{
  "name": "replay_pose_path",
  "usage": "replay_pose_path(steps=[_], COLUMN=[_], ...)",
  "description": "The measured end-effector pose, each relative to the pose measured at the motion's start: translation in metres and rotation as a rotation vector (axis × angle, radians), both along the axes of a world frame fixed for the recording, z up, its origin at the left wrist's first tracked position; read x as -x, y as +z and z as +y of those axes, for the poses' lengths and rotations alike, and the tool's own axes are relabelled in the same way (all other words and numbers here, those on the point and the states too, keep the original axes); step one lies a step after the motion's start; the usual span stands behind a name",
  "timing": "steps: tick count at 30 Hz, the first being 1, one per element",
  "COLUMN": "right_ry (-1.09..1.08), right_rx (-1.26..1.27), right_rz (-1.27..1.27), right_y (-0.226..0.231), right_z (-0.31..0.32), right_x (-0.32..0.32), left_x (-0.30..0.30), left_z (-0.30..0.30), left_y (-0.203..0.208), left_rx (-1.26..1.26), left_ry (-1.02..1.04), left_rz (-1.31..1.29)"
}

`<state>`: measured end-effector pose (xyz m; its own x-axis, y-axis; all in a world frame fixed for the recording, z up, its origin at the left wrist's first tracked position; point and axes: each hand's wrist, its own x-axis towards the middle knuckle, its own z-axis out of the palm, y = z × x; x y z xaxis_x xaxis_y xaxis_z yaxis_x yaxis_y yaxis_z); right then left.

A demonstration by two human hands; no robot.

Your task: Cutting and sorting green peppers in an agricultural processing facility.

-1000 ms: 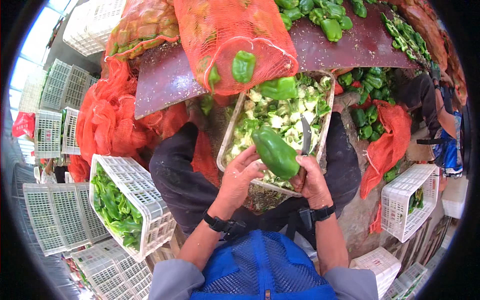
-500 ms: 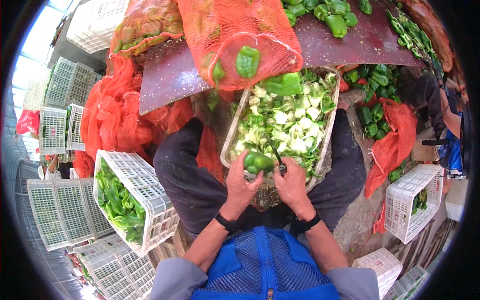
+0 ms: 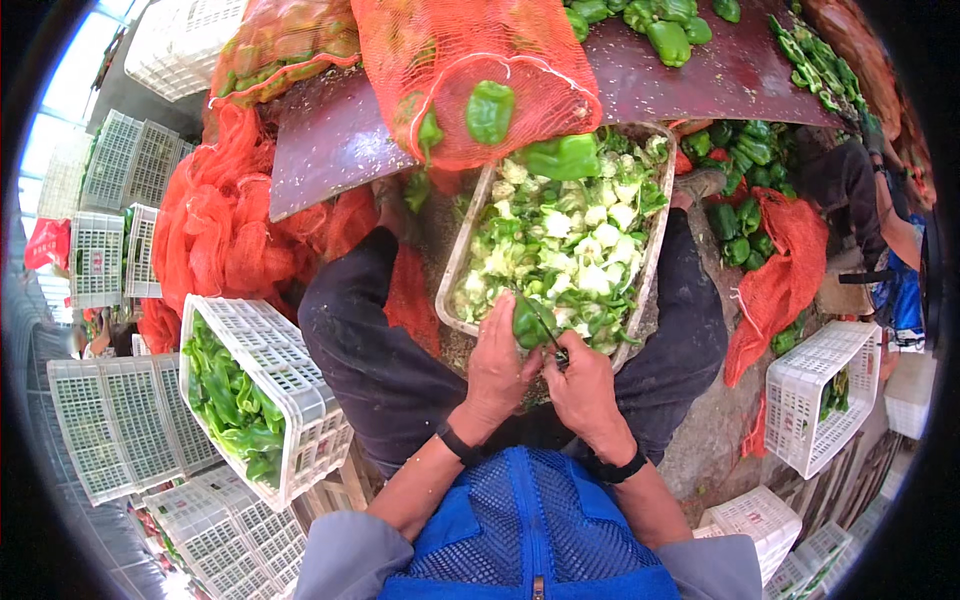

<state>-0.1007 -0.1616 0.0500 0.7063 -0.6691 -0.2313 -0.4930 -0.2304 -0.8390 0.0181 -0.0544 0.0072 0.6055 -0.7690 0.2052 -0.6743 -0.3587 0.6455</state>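
Note:
My left hand (image 3: pixel 494 362) is closed around a green bell pepper (image 3: pixel 529 322), its fingers lying along the left side. In my right hand (image 3: pixel 584 388) is a small dark knife (image 3: pixel 546 326), gripped by the handle, its thin blade against the pepper's right side. Whether the blade has cut in, I cannot tell. Both hands are over the near end of a pale plastic tray (image 3: pixel 455 268) between my legs. Pale pepper cores (image 3: pixel 592 236) and green scraps fill the tray. A large green pepper (image 3: pixel 562 157) rests at its far end.
An orange mesh sack (image 3: pixel 480 50) of peppers lies on the dark red board (image 3: pixel 340 150) ahead. Empty-looking orange netting (image 3: pixel 215 220) is heaped at left. White crates (image 3: pixel 325 425) with green peppers stand left, another crate (image 3: pixel 800 455) right. A co-worker's arm (image 3: pixel 898 230) shows far right.
The pepper has turned, and my left fingers now stretch along its side. The knife blade has come from beyond the pepper to lie against it.

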Motion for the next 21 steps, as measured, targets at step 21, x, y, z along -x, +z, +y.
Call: replay_pose_path(steps=[21], right_ry=[-0.008], right_rx=[0.124], right_rz=[0.213], right_y=[-0.053], right_z=[0.024], right_x=[0.011], left_x=[0.018], left_z=[0.004], left_y=[-0.012], left_rx=[0.074], left_ry=[0.025], left_rz=[0.370])
